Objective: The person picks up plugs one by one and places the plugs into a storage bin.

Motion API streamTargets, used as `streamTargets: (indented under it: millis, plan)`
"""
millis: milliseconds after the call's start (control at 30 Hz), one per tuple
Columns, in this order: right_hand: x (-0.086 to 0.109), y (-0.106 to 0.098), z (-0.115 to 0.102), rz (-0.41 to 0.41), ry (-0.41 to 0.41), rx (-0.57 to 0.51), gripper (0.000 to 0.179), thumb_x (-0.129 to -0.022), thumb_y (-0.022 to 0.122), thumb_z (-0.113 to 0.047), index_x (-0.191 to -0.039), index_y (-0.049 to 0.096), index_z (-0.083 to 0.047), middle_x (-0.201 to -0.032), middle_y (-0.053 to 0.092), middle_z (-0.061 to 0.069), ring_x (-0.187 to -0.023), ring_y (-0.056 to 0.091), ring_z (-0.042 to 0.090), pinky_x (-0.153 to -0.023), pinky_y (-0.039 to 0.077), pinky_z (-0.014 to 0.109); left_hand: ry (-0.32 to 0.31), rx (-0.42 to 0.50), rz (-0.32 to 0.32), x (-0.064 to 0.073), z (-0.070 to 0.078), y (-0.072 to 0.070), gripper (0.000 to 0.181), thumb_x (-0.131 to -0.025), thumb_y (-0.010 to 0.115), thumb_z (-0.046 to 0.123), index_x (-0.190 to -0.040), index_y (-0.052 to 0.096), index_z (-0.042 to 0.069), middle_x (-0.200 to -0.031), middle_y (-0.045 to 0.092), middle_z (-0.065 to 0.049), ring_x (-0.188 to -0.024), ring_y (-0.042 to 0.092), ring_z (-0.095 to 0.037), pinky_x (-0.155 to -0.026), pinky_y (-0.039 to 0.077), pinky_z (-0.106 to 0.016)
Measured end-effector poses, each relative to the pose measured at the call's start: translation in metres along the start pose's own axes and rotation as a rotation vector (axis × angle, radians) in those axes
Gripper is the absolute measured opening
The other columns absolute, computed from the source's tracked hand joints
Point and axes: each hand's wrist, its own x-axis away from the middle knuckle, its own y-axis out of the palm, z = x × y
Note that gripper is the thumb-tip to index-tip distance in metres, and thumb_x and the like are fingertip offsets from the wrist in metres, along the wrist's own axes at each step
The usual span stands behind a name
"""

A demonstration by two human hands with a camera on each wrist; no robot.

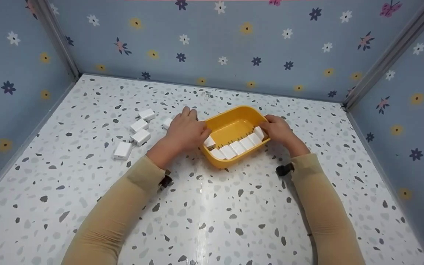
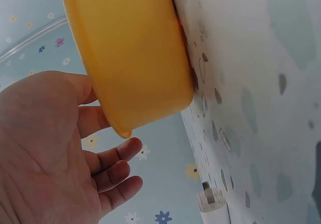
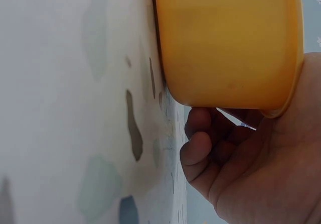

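Observation:
A yellow plastic bin (image 1: 221, 163) sits on the table between both hands, holding a row of white plug adapters (image 1: 237, 147) along its near side. My left hand (image 1: 186, 129) grips the bin's left rim, thumb over the edge; its other fingers are loosely bent outside in the left wrist view. The index fingertip is hidden behind the bin wall. Right below that thumb lies another adapter (image 1: 209, 142), turned differently from the row. At the opposite end, my right hand (image 1: 279, 130) holds the rim, thumb side inside near a tilted adapter (image 1: 259, 133), fingers curled against the outer wall (image 3: 225, 58).
Several loose white adapters (image 1: 123, 151) lie left of the bin on the speckled table (image 1: 234, 221). One more adapter (image 1: 167, 123) is partly covered by the left hand. Flowered panels (image 1: 212, 44) stand at the back and both sides.

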Motion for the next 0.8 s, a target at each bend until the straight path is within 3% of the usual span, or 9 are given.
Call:
streamTargets:
  millis: [233, 467, 633, 800]
  plan:
    - [0.004, 0.001, 0.0, 0.01, -0.04, -0.022, 0.04, -0.116, 0.052, -0.029, -0.143, 0.066, -0.003, -0.11, 0.064, 0.016, -0.094, 0.057, 0.029, -0.083, 0.049, 0.039, 0.003, 0.053, 0.111, 0.002, -0.013, -0.013, 0.05, -0.119, 0.044, 0.047, -0.135, 0.077, 0.013, -0.122, 0.059, -0.016, -0.115, 0.046, -0.036, -0.098, 0.046, -0.051]
    - [0.003, 0.001, 0.0, 0.009, -0.023, -0.028, 0.042, -0.116, 0.051, -0.029, -0.147, 0.064, -0.003, -0.124, 0.066, 0.017, -0.101, 0.059, 0.029, -0.087, 0.05, 0.039, -0.04, 0.148, 0.231, 0.007, -0.032, -0.028, 0.05, -0.118, 0.048, 0.047, -0.145, 0.07, 0.011, -0.122, 0.059, -0.017, -0.112, 0.049, -0.036, -0.095, 0.047, -0.053]
    - [0.004, 0.001, -0.001, 0.007, -0.019, -0.031, 0.042, -0.116, 0.051, -0.029, -0.147, 0.063, -0.003, -0.128, 0.066, 0.017, -0.105, 0.059, 0.03, -0.09, 0.049, 0.039, -0.107, 0.212, 0.258, 0.009, -0.045, -0.033, 0.052, -0.118, 0.05, 0.048, -0.151, 0.067, 0.012, -0.13, 0.057, -0.018, -0.117, 0.051, -0.036, -0.098, 0.049, -0.055]
    - [0.003, 0.002, -0.001, 0.007, -0.018, -0.028, 0.042, -0.116, 0.051, -0.029, -0.147, 0.064, -0.003, -0.126, 0.066, 0.016, -0.104, 0.058, 0.029, -0.09, 0.049, 0.039, -0.167, 0.224, 0.238, 0.008, -0.056, -0.032, 0.053, -0.117, 0.05, 0.048, -0.155, 0.063, 0.013, -0.137, 0.056, -0.019, -0.124, 0.051, -0.037, -0.101, 0.05, -0.057]
